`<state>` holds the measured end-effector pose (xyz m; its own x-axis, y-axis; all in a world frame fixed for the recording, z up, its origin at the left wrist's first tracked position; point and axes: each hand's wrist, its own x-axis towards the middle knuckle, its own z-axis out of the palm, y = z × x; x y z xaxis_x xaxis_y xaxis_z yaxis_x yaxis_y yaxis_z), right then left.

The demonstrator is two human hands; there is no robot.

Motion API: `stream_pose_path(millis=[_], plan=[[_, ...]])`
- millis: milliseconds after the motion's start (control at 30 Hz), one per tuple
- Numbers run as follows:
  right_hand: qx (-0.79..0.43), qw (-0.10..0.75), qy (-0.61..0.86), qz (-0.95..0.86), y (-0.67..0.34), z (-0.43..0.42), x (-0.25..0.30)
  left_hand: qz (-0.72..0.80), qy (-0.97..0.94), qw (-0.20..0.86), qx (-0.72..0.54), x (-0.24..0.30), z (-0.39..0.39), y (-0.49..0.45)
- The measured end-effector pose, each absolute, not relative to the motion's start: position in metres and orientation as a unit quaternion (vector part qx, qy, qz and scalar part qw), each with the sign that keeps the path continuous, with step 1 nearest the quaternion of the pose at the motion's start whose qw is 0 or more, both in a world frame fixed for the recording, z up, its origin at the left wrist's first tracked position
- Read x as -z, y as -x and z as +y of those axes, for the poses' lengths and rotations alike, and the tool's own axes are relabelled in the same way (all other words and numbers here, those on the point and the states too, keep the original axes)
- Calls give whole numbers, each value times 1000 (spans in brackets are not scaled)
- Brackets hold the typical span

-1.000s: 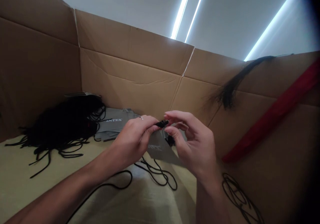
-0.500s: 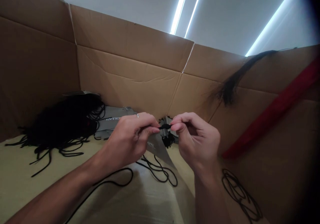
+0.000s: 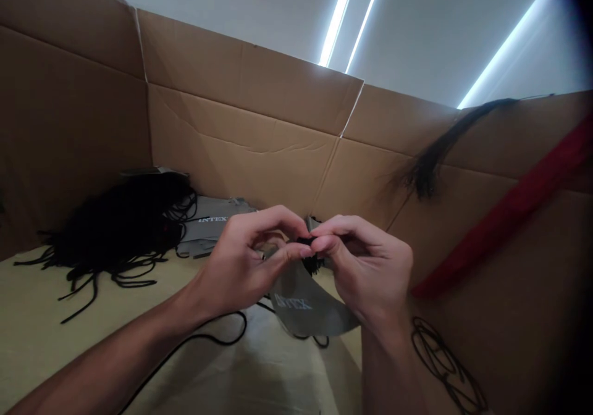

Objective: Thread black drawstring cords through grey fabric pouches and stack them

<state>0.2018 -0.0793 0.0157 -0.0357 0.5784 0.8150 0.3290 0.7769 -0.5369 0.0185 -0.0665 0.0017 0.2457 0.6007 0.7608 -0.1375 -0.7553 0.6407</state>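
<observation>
My left hand (image 3: 257,260) and my right hand (image 3: 364,267) meet fingertip to fingertip near the middle of the view. Between their thumbs and forefingers they pinch a short piece of black cord (image 3: 306,241), mostly covered by the fingers. Just below hangs a grey INTEX tag (image 3: 308,313), curved and partly behind my right wrist; its join to the cord is hidden. A loop of black cord (image 3: 231,341) runs over the table under my left forearm, and a bit of cord shows beneath the tag.
To the left lies a heap of black cords (image 3: 125,230), with grey INTEX tags (image 3: 208,223) beside it. Cardboard walls (image 3: 250,118) surround the table (image 3: 60,359). On the right are a coiled cord (image 3: 445,365), a red strip (image 3: 500,217) and a black fibre bundle (image 3: 430,162).
My hands have drawn together, and the cord stretch between them is now largely covered. The grey tag has swung so its printed face shows below my fingers.
</observation>
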Motion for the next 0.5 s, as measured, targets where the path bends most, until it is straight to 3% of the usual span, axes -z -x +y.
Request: stream_pose_path(millis=[500], plan=[[-151, 612, 319, -707, -196, -78, -16, 140, -725, 249, -627, 9, -70, -23]])
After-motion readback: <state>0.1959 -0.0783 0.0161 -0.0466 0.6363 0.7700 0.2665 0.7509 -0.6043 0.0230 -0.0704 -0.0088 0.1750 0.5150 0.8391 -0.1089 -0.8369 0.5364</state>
